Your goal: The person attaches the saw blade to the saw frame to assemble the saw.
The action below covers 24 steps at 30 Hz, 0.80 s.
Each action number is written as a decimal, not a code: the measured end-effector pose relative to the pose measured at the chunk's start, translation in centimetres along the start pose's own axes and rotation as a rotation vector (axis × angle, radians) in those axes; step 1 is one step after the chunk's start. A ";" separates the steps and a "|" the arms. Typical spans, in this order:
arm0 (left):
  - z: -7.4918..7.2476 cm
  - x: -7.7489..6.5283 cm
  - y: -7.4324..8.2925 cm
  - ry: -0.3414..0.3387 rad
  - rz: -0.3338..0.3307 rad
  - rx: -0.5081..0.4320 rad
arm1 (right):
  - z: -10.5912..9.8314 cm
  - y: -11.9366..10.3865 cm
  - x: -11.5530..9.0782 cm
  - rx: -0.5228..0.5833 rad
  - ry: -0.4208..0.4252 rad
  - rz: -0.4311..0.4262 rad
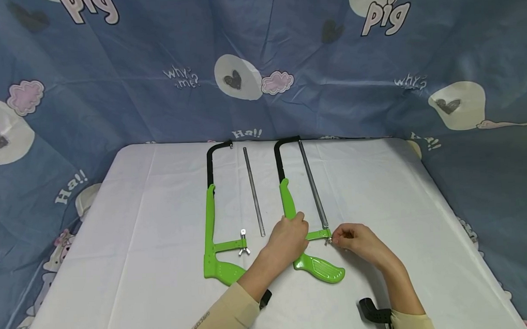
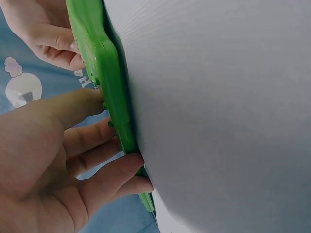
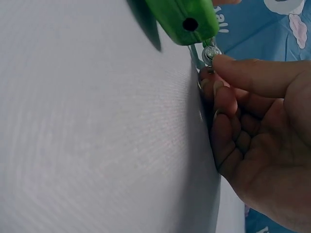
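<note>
- Head view: grips frame of bladed hacksaw (image 1: 287,200) with left hand (image 1: 289,235), closed round the green section.
- Right wrist view: pinches wing nut (image 3: 210,52) between thumb and fingertip of right hand (image 3: 265,116), with remaining fingers curled inward.
- Has bladed hacksaw lying on white table (image 1: 161,226), with mounted blade (image 1: 313,184) running from black front end to green lower arm.
- Has loose blade (image 1: 254,194) lying between bladed hacksaw and other hacksaw (image 1: 209,219).
</note>
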State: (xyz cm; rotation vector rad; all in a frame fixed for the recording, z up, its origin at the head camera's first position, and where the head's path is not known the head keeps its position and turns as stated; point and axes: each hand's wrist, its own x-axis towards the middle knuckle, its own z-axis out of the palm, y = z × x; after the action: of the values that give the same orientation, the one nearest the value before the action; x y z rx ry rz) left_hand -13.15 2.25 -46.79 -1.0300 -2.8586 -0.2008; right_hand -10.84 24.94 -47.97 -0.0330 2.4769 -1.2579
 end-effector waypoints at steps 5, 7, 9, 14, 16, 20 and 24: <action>0.1 0.0 0.0 0.000 0.003 0.003 | 0.1 -0.1 0.0 0.002 0.015 -0.007; 0.1 0.0 0.0 0.002 0.002 0.007 | 0.1 -0.2 0.0 -0.003 0.011 -0.015; 0.1 0.0 0.0 0.003 -0.002 0.006 | 0.1 -0.2 0.0 -0.004 -0.003 -0.022; 0.1 0.0 0.0 -0.001 -0.014 -0.008 | 0.1 -0.2 -0.1 0.003 -0.031 0.001; 0.1 0.0 0.0 -0.003 -0.015 -0.007 | 0.1 -0.3 -0.1 -0.004 -0.027 0.019; 0.1 0.0 0.1 -0.009 -0.016 0.000 | 0.1 -0.4 0.0 -0.032 -0.012 0.033; 0.0 -0.1 0.1 -0.010 -0.016 -0.004 | 0.0 -0.5 -0.1 -0.027 -0.010 0.028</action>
State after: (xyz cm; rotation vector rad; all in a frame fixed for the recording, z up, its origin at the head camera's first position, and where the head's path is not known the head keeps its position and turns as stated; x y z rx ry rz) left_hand -13.05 2.27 -46.78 -1.0120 -2.8769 -0.2033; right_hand -10.83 24.66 -47.54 -0.0112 2.4771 -1.2097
